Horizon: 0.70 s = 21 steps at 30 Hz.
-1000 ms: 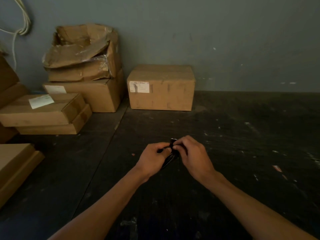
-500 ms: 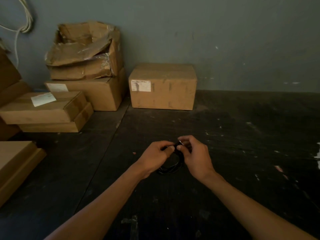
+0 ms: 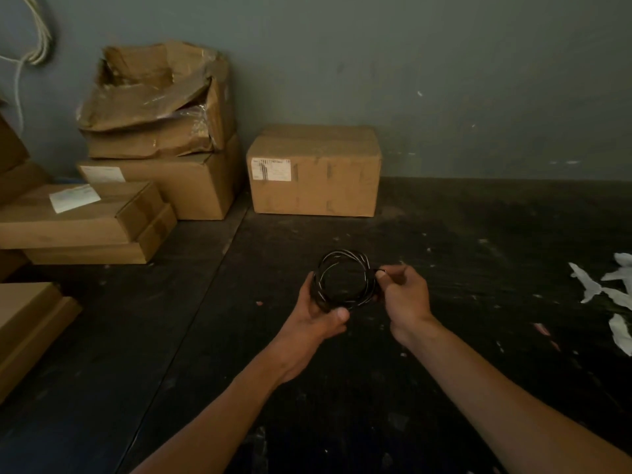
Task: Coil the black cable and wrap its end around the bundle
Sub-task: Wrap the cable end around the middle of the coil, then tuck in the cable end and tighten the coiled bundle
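The black cable forms a round coil of several loops, held upright above the dark floor in the middle of the view. My left hand grips the coil's lower left side, thumb over the bottom of the loops. My right hand pinches the cable's end at the coil's right edge, between thumb and forefinger. The hands hide parts of the loops.
A closed cardboard box stands against the grey wall behind the coil. More boxes are stacked at the back left, with flat ones along the left edge. White paper scraps lie on the floor at the right.
The cable was bunched tight between both hands; it now stands spread as an open round coil. My left hand dropped to the coil's lower side and my right hand moved right with the end.
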### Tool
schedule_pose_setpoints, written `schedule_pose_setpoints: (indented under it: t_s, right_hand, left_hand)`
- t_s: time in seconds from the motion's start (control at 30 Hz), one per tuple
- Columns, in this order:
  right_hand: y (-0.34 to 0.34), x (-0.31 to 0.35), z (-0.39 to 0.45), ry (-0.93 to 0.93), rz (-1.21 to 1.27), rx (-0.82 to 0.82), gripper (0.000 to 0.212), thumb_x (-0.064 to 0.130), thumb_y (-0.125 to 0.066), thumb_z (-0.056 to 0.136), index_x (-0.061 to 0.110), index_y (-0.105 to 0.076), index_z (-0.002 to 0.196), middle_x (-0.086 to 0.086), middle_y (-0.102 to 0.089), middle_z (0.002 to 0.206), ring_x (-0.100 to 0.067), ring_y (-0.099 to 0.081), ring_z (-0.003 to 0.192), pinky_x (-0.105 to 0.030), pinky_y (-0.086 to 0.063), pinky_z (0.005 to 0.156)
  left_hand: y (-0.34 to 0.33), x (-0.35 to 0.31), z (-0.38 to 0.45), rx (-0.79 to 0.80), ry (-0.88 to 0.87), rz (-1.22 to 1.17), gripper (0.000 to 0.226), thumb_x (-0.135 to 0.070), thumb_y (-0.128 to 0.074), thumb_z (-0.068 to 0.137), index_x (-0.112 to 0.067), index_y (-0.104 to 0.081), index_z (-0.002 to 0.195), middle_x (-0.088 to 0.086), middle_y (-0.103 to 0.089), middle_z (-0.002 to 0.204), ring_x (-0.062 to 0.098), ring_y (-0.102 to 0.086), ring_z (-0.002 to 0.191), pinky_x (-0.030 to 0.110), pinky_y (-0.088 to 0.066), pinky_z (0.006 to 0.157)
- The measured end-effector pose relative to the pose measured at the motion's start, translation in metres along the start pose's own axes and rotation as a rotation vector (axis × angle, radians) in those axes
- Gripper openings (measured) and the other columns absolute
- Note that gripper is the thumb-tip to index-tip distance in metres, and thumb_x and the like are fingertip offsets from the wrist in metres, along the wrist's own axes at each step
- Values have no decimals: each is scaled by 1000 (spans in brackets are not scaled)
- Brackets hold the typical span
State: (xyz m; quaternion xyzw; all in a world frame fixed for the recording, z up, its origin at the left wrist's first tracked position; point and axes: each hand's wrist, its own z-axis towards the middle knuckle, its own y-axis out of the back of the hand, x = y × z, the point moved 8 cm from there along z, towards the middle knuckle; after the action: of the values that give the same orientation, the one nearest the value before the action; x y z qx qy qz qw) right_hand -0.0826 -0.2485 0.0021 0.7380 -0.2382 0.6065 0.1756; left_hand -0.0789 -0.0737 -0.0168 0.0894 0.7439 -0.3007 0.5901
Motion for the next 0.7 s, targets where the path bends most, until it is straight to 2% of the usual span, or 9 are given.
schedule_pose_setpoints:
  t_s: [0.13, 0.27, 0.37, 0.43, 0.47, 0.53, 0.6, 0.7]
  right_hand:
    - [-4, -14, -5, -160, 185, -14, 13, 5, -54, 95, 14, -59, 104, -12, -64, 109, -24, -64, 99, -41, -55, 89]
    - [-12, -24, -15, -252, 277, 60, 15, 3, -54, 94, 11, -60, 106, -14, -64, 111, -25, -64, 97, -34, -55, 76]
    - [-20, -34, -23, -304, 308, 165, 17, 2, -54, 93, 8, -60, 108, -16, -64, 111, -24, -64, 92, -33, -55, 73]
    - [-24, -43, -28, -342, 321, 231, 18, 1, -54, 93, 7, -60, 109, -18, -64, 112, -25, -64, 92, -33, -55, 72]
    - [-26, -47, -30, -360, 324, 255, 18, 1, -55, 92, 6, -61, 109, -18, -64, 112, -25, -64, 91, -33, -55, 72]
    - [-28, -56, -34, -387, 325, 301, 19, 0, -56, 91, 5, -61, 109, -18, -65, 110, -25, -64, 90, -33, -55, 72]
    - [-31, -63, -38, -407, 336, 361, 19, -1, -58, 90, 4, -61, 108, -18, -65, 107, -26, -65, 88, -33, -56, 71]
    - [-32, -70, -43, -437, 343, 446, 22, -2, -62, 87, 2, -61, 108, -18, -64, 107, -26, -67, 89, -32, -58, 69]
  left_hand:
    - [-5, 14, 2, -103, 59, -61, 73, -22, -85, 70, -26, -47, 132, 0, -69, 124, 18, -61, 119, 42, -49, 94]
    - [6, 14, 11, -272, 72, -340, 40, -27, -66, 85, -15, -60, 123, 4, -73, 117, 21, -66, 112, 42, -48, 93]
    - [14, 10, 16, -340, 75, -554, 27, -23, -56, 94, -14, -63, 120, 7, -75, 112, 23, -70, 106, 43, -50, 88]
    - [17, 8, 19, -362, 87, -660, 25, -22, -54, 96, -13, -64, 116, 6, -77, 97, 22, -73, 93, 43, -52, 83]
    - [19, 7, 20, -371, 89, -681, 23, -22, -53, 96, -11, -65, 113, 4, -73, 83, 19, -71, 83, 42, -53, 81]
    - [22, 5, 23, -383, 78, -671, 18, -21, -49, 98, -9, -62, 102, 0, -55, 63, 13, -55, 60, 36, -51, 74]
    - [25, 3, 24, -398, 62, -624, 19, -23, -45, 100, -12, -58, 91, -3, -42, 58, 10, -41, 50, 30, -45, 62]
    - [28, 0, 25, -395, 56, -555, 25, -30, -46, 101, -13, -56, 85, -4, -36, 56, 9, -33, 46, 24, -36, 45]
